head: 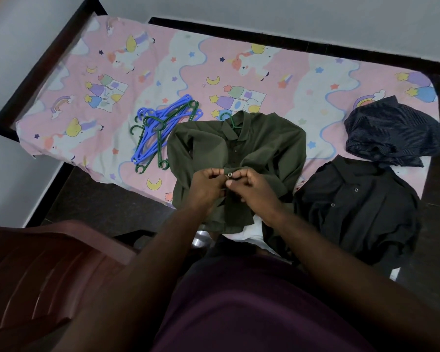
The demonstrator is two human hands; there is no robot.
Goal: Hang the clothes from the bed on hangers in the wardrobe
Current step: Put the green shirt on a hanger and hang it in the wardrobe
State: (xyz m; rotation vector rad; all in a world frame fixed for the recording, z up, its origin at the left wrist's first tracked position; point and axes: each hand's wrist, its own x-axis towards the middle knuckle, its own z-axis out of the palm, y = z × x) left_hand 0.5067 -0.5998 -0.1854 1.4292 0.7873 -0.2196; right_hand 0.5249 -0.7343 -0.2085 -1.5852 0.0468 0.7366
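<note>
An olive green shirt point(264, 141) lies flat on the bed point(87, 72), with a green hanger point(231, 121) inside it and the hook sticking out of the collar. My left hand point(206, 185) and my right hand point(252, 188) pinch the shirt's front placket around a small button, fingertips almost touching. A black shirt point(358, 212) lies to the right at the bed's edge. A dark striped garment point(394, 133) is crumpled beyond it. A pile of blue and green hangers point(160, 133) rests left of the green shirt.
The bed has a pink cartoon-print sheet and a dark frame point(214, 26) against a white wall. A maroon plastic chair point(36, 270) stands at my lower left. The wardrobe is out of view.
</note>
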